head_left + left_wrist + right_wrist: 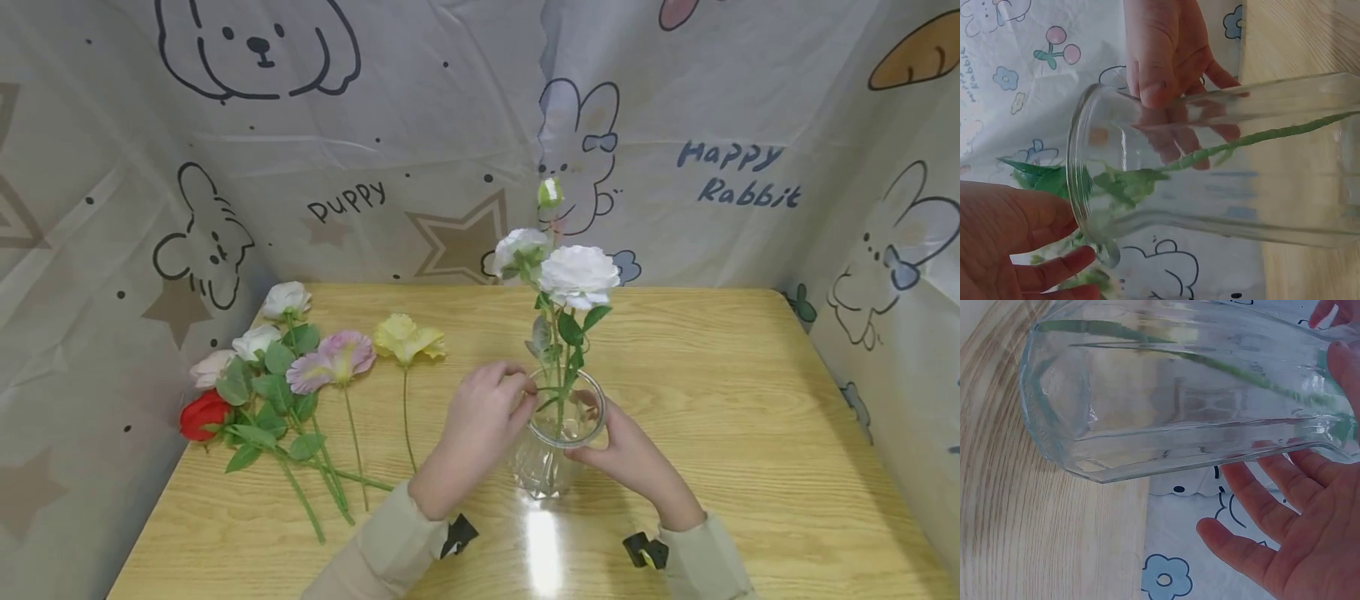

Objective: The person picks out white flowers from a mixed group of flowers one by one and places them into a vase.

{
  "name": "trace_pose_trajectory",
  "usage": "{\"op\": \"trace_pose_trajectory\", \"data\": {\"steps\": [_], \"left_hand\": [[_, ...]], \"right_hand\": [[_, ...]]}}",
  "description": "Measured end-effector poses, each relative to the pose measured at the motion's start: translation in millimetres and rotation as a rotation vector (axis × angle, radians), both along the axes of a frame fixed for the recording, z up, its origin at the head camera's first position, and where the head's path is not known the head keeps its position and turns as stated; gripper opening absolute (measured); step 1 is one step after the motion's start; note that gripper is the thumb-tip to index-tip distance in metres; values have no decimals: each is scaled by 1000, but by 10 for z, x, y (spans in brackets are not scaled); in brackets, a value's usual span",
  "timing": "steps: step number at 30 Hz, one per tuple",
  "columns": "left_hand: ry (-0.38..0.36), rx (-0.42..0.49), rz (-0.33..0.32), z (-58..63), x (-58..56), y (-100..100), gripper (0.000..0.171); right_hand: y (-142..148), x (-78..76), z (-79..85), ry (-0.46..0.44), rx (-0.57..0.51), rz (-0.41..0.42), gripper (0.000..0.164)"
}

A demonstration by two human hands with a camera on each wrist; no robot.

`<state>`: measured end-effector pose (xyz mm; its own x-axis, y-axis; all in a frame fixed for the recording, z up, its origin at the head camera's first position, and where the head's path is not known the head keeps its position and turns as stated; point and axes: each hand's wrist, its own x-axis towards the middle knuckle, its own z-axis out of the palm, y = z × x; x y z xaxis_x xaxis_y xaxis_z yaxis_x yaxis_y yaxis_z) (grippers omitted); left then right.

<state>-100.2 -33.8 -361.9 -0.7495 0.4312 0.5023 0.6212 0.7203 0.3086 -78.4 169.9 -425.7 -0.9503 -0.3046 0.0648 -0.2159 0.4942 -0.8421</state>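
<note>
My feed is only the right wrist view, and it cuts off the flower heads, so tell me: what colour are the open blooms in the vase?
Observer: In the head view, the open blooms above the vase are white.

Operator: I see a stem, but is there any bud above it?

Observer: Yes, a closed bud stands higher than the open blooms.

Operator: My view shows only a bare patch of table. Which loose flower has its bloom nearest the vase?

Observer: The yellow flower, lying on the table to the left of the vase.
</note>
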Motion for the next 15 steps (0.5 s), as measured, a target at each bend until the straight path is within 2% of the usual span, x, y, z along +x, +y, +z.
{"op": "trace_pose_trajectory", "data": {"steps": [11,15], "left_hand": [[-89,29,140,-58,-36,-263,7],[-168,37,180,-98,-75,-396,9]], "right_hand": [[-7,-12,-7,-8,-7,-2,66],[-11,-5,-6,-8,-2,-12,66]]}}
